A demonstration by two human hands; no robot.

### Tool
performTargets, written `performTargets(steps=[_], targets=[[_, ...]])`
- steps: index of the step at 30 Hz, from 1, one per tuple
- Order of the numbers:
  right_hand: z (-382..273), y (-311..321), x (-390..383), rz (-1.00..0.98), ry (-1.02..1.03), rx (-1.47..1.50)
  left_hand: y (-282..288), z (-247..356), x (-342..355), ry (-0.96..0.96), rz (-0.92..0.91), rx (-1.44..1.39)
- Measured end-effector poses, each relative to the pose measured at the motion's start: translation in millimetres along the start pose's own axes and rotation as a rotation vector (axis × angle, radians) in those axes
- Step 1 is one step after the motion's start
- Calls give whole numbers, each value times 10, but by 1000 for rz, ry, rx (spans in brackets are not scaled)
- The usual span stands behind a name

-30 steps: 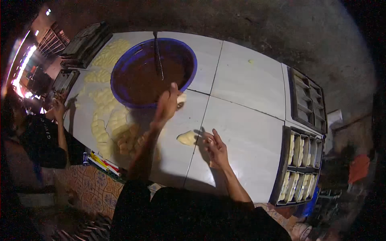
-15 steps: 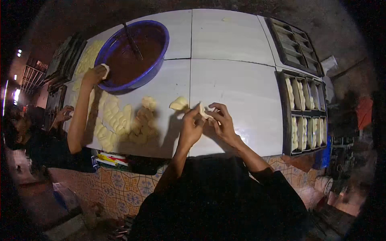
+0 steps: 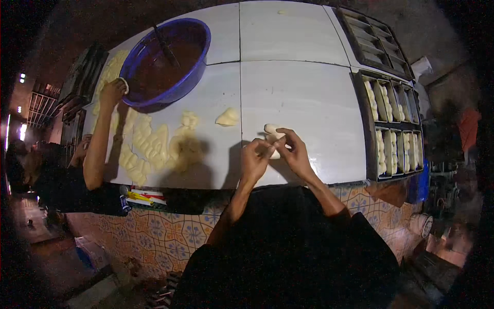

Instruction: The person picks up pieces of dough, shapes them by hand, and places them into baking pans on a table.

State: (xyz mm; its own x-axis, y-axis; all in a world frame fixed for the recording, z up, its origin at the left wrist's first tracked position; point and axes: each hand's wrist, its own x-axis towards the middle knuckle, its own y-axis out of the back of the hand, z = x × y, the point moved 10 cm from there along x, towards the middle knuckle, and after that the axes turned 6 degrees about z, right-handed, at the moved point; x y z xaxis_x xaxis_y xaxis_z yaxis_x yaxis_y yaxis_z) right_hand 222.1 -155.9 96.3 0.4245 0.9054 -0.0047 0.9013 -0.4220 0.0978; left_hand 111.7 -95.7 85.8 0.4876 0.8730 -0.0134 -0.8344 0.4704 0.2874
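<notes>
A pale piece of dough [image 3: 271, 129] lies on the white tiled table in front of me, partly covered by my fingers. My left hand [image 3: 255, 158] pinches it from the left with thumb and fingers together. From the right, my right hand [image 3: 297, 153] closes on the same dough, its fingertips meeting those of the left. The dough's near part is mostly hidden under the fingers. Left of my hands sits a single flattened dough piece [image 3: 227, 117], touched by neither hand.
Several flat dough pieces [image 3: 149, 139] cover the table's left side. Beyond them stands a blue basin [image 3: 188, 86] of brown filling with a dark stick. A co-worker's hand [image 3: 112, 93] holds dough at its rim. Right: a pan set [image 3: 369, 147] partly filled with dough, another pan set [image 3: 346, 32] behind.
The dough between my hands, held raised before, now rests lower on the table and reaches out beyond my fingers. Both hands have come closer together. My view has shifted slightly.
</notes>
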Motion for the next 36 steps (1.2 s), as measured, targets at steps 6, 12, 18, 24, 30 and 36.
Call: performTargets(steps=[6,12,18,24,30,36], targets=[[364,-285,-405,-534,-556,474,-140,152,-200,89,-209,-667],[349,326,194,42,8,-88,481,-75,-50,14,327,-571],[207,141,631,-28,76,-338,1023,-553,-12,2,531,-465],[-54,-1229,1359,-352,499,-479,919,-365,426,-153,499,236],[222,-1276,1206,-485,146,-376,804,-713,664,-36,319,894],[-340,-39,795,-219,133,213,884,-340,639,-77,322,639]])
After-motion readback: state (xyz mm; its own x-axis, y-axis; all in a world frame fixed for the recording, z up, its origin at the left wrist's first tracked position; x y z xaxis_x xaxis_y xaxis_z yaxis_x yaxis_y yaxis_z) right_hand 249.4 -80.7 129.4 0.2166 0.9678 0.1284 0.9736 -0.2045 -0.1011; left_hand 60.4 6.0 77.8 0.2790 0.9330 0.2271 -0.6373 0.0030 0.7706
